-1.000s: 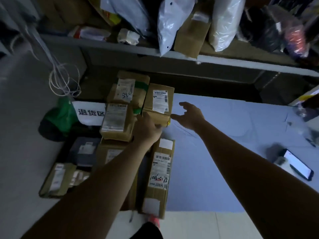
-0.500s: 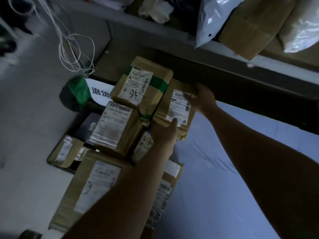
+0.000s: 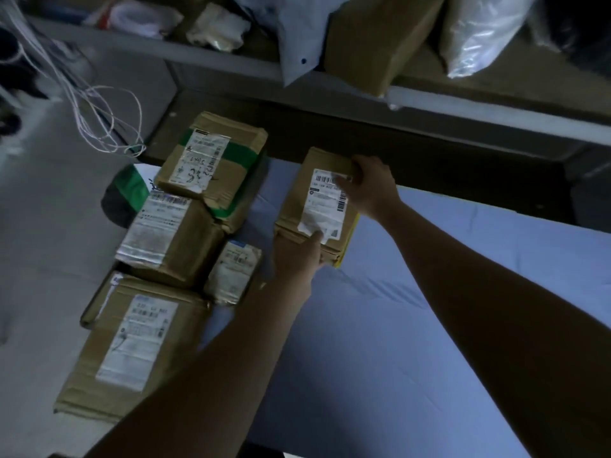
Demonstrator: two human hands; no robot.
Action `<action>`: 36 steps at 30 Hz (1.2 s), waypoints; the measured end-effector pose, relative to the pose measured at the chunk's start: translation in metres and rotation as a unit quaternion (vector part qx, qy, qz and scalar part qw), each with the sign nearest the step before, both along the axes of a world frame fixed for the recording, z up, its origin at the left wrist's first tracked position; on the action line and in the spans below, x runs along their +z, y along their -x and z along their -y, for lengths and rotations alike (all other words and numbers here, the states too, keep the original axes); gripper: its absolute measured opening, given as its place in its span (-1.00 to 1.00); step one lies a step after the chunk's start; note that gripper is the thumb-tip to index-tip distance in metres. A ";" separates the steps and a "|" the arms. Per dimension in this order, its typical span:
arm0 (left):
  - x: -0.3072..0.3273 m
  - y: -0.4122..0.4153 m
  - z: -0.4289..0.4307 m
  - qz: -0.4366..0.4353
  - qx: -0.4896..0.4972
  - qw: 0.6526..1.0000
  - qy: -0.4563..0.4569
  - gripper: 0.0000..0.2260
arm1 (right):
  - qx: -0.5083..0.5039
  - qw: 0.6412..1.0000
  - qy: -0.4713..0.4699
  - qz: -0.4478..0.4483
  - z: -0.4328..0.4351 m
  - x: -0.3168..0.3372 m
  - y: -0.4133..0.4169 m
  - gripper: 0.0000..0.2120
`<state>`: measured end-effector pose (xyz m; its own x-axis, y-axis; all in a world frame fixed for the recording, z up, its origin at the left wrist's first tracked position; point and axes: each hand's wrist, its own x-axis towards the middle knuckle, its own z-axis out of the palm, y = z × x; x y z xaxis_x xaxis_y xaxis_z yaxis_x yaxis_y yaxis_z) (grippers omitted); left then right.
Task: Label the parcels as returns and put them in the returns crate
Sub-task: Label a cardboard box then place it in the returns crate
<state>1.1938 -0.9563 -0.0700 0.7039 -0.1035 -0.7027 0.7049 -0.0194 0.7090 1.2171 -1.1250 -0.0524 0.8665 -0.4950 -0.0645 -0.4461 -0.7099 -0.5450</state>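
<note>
At left, four brown labelled parcels (image 3: pixel 168 236) heaped together, the farthest banded in green tape (image 3: pixel 243 153). Just right of them, a fifth parcel (image 3: pixel 297 206) above the blue cloth (image 3: pixel 396 325), lifted or resting impossible to tell. Held by two hands: left hand (image 3: pixel 297 256) curled round its near edge with thumb on the label, right hand (image 3: pixel 370 186) gripping its far right corner with thumb on the barcode.

Dim, bluish, blurred toward edges
</note>
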 end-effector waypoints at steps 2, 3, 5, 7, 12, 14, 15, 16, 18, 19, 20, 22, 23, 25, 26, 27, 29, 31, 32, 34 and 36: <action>0.014 0.036 0.011 -0.005 -0.001 1.000 0.000 -0.43 | -0.002 1.000 -0.003 -0.001 0.015 0.005 0.042 -0.46; 0.019 0.054 0.017 -0.006 -0.002 1.000 -0.004 -0.29 | -0.007 1.000 -0.008 -0.002 0.024 0.006 0.065 -0.45; 0.024 0.095 0.029 -0.012 -0.018 1.000 -0.002 -0.09 | -0.019 1.000 -0.015 -0.009 0.044 0.004 0.114 -0.47; 0.023 0.142 0.043 -0.011 -0.060 0.998 0.001 -0.18 | -0.027 0.999 -0.021 -0.025 0.063 0.002 0.166 -0.45; 0.002 0.261 0.077 -0.053 -0.127 0.990 -0.020 -0.41 | -0.032 0.995 -0.052 -0.074 0.098 -0.003 0.300 -0.40; -0.008 0.304 0.087 -0.065 -0.132 0.989 -0.029 -0.38 | -0.043 0.993 -0.060 -0.092 0.107 -0.010 0.346 -0.40; -0.013 0.323 0.091 -0.066 -0.129 0.989 -0.034 -0.38 | -0.049 0.992 -0.062 -0.096 0.110 -0.014 0.366 -0.40; -0.016 0.337 0.093 -0.060 -0.125 0.990 -0.040 -0.39 | -0.057 0.992 -0.064 -0.093 0.112 -0.018 0.382 -0.40; -0.019 0.354 0.099 -0.048 -0.124 0.990 -0.053 -0.42 | -0.069 0.992 -0.069 -0.077 0.116 -0.022 0.404 -0.41; -0.018 0.359 0.101 -0.045 -0.125 0.989 -0.059 -0.44 | -0.067 0.993 -0.072 -0.071 0.118 -0.023 0.410 -0.42; -0.019 0.362 0.103 -0.041 -0.130 0.988 -0.066 -0.45 | -0.063 0.993 -0.073 -0.069 0.120 -0.023 0.414 -0.44; -0.016 0.365 0.106 -0.037 -0.147 0.984 -0.089 -0.44 | -0.049 0.994 -0.077 -0.065 0.121 -0.022 0.417 -0.47; -0.014 0.366 0.107 -0.036 -0.156 0.981 -0.112 -0.41 | -0.044 0.994 -0.084 -0.060 0.121 -0.021 0.418 -0.46; -0.010 0.367 0.107 -0.009 -0.191 0.962 -0.194 -0.38 | -0.065 0.991 -0.116 -0.034 0.121 -0.020 0.422 -0.46; -0.006 0.367 0.106 0.022 -0.230 0.940 -0.251 -0.36 | -0.088 0.987 -0.135 -0.013 0.123 -0.020 0.424 -0.49; -0.003 0.366 0.104 0.060 -0.273 0.909 -0.311 -0.34 | -0.112 0.983 -0.145 0.007 0.126 -0.020 0.428 -0.53; -0.003 0.363 0.101 0.163 -0.325 0.831 -0.422 -0.25 | -0.148 0.979 -0.138 0.009 0.133 -0.021 0.435 -0.57; 0.001 0.362 0.103 0.266 -0.335 0.774 -0.468 -0.20 | -0.153 0.981 -0.114 -0.032 0.143 -0.023 0.446 -0.57; 0.001 0.363 0.105 0.302 -0.344 0.756 -0.468 -0.20 | -0.150 0.982 -0.098 -0.057 0.149 -0.025 0.452 -0.56; 0.000 0.365 0.113 0.337 -0.364 0.737 -0.460 -0.18 | -0.151 0.980 -0.074 -0.106 0.160 -0.030 0.466 -0.51; -0.002 0.367 0.120 0.327 -0.373 0.738 -0.458 -0.05 | -0.156 0.976 -0.057 -0.144 0.170 -0.034 0.480 -0.48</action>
